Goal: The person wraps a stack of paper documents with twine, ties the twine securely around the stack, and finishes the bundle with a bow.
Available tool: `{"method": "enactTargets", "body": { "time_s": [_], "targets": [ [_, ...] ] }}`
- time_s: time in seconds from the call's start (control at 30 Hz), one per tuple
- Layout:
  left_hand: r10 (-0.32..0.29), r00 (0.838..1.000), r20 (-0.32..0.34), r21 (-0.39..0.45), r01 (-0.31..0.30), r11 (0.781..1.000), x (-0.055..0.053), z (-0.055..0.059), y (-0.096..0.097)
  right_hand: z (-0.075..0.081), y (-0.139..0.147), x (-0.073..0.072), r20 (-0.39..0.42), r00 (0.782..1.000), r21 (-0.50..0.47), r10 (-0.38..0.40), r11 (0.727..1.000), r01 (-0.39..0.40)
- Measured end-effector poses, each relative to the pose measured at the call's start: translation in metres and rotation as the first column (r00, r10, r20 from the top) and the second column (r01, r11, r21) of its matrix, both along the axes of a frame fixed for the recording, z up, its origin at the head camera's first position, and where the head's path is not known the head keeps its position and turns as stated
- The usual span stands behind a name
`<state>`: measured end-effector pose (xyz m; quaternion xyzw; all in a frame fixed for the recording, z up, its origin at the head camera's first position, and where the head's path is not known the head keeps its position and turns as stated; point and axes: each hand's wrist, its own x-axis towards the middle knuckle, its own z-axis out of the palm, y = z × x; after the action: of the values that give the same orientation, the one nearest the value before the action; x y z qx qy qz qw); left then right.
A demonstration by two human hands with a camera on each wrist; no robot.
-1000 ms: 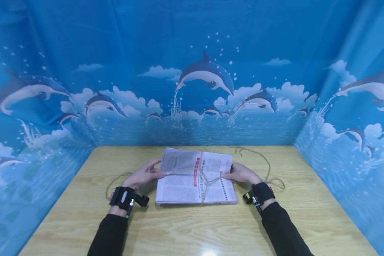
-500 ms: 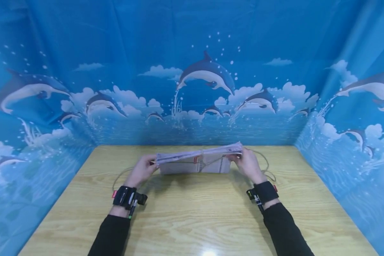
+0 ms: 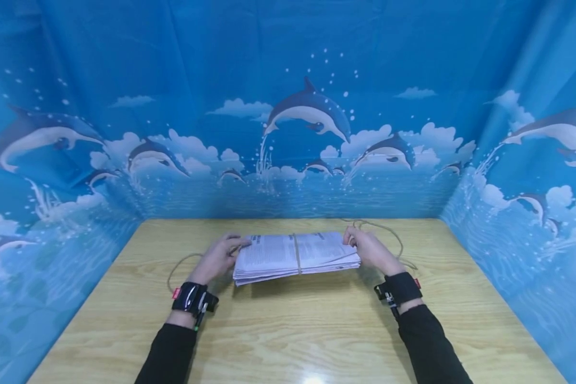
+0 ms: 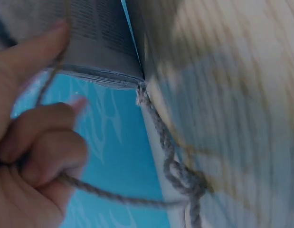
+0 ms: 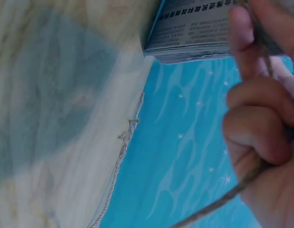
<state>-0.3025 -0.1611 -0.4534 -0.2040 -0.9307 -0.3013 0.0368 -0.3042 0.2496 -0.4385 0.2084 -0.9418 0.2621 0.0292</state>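
A folded stack of newspapers [image 3: 271,258] is held over the table in the head view, slightly tilted, with shadow under its near edge. One band of twine [image 3: 297,255] crosses its upper face from back to front. My left hand [image 3: 217,257] is at the stack's left end, and my right hand [image 3: 368,248] at its right end. In the left wrist view curled fingers grip the twine [image 4: 109,194], which also runs under the thumb. The right wrist view likewise has the twine [image 5: 218,202] held in curled fingers, beside the newspapers' edge. The stack's underside is hidden.
A loose twine tail [image 3: 175,269] curves over the wooden table [image 3: 288,330] at left. Another tail [image 3: 389,230] lies at the back right. A blue dolphin-print curtain [image 3: 288,197] stands behind the table and along both sides.
Both hands have turned the newspaper stack over. The face with the crossed twine has gone out of sight, and a face with one band of twine now lies upward.
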Motion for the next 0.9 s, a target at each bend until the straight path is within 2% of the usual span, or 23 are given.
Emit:
{"method": "enactTargets", "body": {
  "time_s": [0.07, 0.13, 0.27, 0.33, 0.47, 0.63, 0.77, 0.9],
  "targets": [
    [0.025, 0.999, 0.021, -0.048, -0.024, 0.999, 0.0, -0.002, 0.0, -0.002, 0.0, 0.0, 0.092, 0.996, 0.017, -0.005, 1.0, 0.003],
    [0.049, 0.998, 0.04, -0.077, -0.046, 0.996, -0.001, -0.005, 0.001, -0.004, 0.0, 0.0, 0.147, 0.989, 0.02, 0.013, 1.0, -0.017],
    [0.1, 0.991, 0.091, -0.096, -0.091, 0.991, -0.001, -0.01, 0.003, -0.011, -0.001, -0.001, 0.187, 0.982, 0.036, 0.041, 0.998, -0.049],
    [0.108, 0.989, 0.099, -0.122, -0.096, 0.988, -0.001, -0.011, 0.004, -0.012, -0.001, 0.0, 0.216, 0.976, 0.051, 0.03, 0.998, -0.042],
    [0.106, 0.991, 0.087, -0.189, -0.088, 0.978, -0.001, -0.011, 0.004, -0.013, 0.0, 0.002, 0.23, 0.973, 0.13, 0.024, 0.99, -0.055],
    [0.069, 0.993, 0.093, -0.201, -0.049, 0.978, -0.001, -0.01, 0.002, -0.014, 0.001, 0.003, 0.251, 0.967, 0.139, 0.041, 0.987, -0.078],
    [0.082, 0.991, 0.11, -0.207, -0.058, 0.977, 0.001, -0.01, 0.002, -0.017, 0.0, 0.001, 0.22, 0.975, 0.144, -0.021, 0.99, -0.011],
    [0.115, 0.989, 0.097, -0.248, -0.088, 0.965, 0.003, -0.01, 0.003, -0.022, -0.002, -0.001, 0.17, 0.983, 0.167, -0.072, 0.985, 0.043]
  ]
}}
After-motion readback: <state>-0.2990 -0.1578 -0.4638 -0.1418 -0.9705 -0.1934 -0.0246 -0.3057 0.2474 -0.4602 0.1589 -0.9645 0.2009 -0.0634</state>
